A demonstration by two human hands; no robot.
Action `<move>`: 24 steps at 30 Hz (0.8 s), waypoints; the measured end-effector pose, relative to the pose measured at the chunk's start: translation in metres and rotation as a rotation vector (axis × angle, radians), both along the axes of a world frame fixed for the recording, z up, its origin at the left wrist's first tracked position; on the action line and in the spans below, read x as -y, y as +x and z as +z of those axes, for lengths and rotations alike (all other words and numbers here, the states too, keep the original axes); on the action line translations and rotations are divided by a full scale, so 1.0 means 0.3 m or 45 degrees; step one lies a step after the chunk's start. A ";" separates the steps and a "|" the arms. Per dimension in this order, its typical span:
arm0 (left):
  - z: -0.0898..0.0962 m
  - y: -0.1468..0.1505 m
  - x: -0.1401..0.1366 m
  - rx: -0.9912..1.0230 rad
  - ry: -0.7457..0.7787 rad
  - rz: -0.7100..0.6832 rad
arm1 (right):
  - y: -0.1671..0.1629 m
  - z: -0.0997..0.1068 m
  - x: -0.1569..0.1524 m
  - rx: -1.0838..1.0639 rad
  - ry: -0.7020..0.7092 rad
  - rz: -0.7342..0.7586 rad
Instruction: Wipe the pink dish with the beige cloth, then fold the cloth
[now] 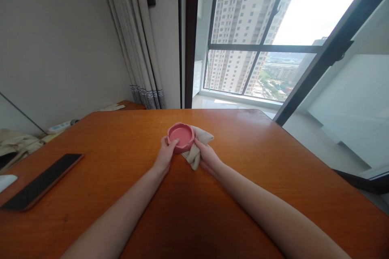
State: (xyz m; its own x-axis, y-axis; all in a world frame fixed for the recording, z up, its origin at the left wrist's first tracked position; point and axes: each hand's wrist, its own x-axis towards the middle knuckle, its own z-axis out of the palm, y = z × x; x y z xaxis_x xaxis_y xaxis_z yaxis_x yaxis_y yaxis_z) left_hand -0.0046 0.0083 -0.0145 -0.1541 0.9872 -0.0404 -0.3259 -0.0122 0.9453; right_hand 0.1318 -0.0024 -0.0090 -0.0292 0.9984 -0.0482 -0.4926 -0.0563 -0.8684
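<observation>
A round pink ashtray (181, 134) with a notched rim is held between my two hands above the wooden table (243, 141). My left hand (165, 153) grips its left side, the thumb over the rim and the other fingers mostly hidden underneath. A pale beige cloth (193, 157) bunches behind and below the ashtray's right side. My right hand (207, 154) is closed on this cloth, its fingertips against the ashtray's right edge. The inside of the ashtray faces up, and nothing lies in it.
A black phone-like slab (42, 182) lies on the table at the left, beside a white object (6, 182) cut by the frame edge. A power strip (60, 126) and crumpled fabric (15, 145) are past the left edge. Windows (261, 48) stand behind the table.
</observation>
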 end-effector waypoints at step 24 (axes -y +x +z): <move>-0.009 0.030 0.020 0.198 -0.051 0.003 | 0.032 0.012 -0.020 0.021 -0.031 0.076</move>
